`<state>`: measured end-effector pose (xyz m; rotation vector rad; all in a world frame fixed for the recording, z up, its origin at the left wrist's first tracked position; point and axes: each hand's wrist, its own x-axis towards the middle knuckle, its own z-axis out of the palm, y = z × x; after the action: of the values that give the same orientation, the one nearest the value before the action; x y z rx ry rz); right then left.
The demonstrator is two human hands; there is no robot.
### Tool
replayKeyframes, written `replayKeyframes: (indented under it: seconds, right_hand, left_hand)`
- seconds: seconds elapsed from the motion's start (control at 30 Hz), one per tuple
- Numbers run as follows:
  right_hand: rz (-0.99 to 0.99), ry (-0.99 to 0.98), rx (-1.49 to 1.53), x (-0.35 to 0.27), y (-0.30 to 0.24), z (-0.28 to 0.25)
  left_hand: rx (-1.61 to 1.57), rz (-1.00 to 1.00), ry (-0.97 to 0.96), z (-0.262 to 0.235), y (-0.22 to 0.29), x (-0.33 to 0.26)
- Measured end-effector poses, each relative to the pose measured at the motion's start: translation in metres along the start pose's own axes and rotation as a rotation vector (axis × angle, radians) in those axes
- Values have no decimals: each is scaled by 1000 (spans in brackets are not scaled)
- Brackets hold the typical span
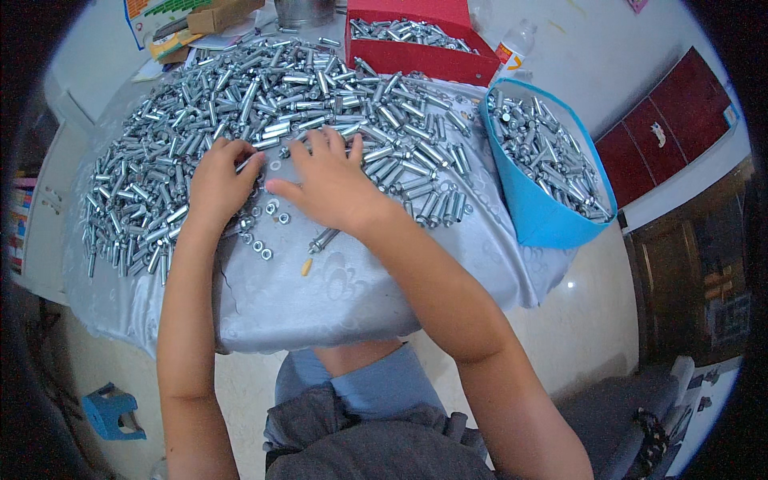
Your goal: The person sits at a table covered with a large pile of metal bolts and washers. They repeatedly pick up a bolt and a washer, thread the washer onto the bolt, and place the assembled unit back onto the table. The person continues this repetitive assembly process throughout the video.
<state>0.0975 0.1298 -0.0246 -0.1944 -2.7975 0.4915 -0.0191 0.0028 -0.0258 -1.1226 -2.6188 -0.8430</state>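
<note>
A large heap of silver metal anchor bolts with sleeves and nuts spreads over the table. My left hand rests at the heap's near edge, fingers bent, with a bolt showing between thumb and fingers. Just right of it, my right hand lies palm down with its fingers spread over the bolts and its thumb pointing left. Between the hands is a loose washer. Several hex nuts and washers lie nearer me, and a single bolt sits below my right palm.
A blue fabric bin full of bolts stands at the table's right. Behind the heap is an open red box of bolts, beside a plastic bottle. A small yellow piece lies on the silvery tablecloth. A blue stool stands on the floor.
</note>
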Motion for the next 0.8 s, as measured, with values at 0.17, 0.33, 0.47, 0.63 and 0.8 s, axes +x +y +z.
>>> replayKeyframes:
  seconds: [0.17, 0.33, 0.47, 0.63, 0.8]
  right_hand:
    - [-226, 69, 90, -1, -8, 20]
    - [-303, 130, 125, -4, -20, 29]
    - [-295, 137, 119, -4, -20, 28]
    - [-309, 158, 91, -4, -18, 30]
    - [-301, 127, 88, -5, -18, 26]
  left_hand:
    - [-10, 3, -12, 0, 1, 1]
    - [-5, 14, -2, 2, -3, 1]
    - [29, -5, -25, -1, -1, 0]
    - [27, 27, 1, 2, -4, 0]
    - [29, 13, -7, 1, -1, 1]
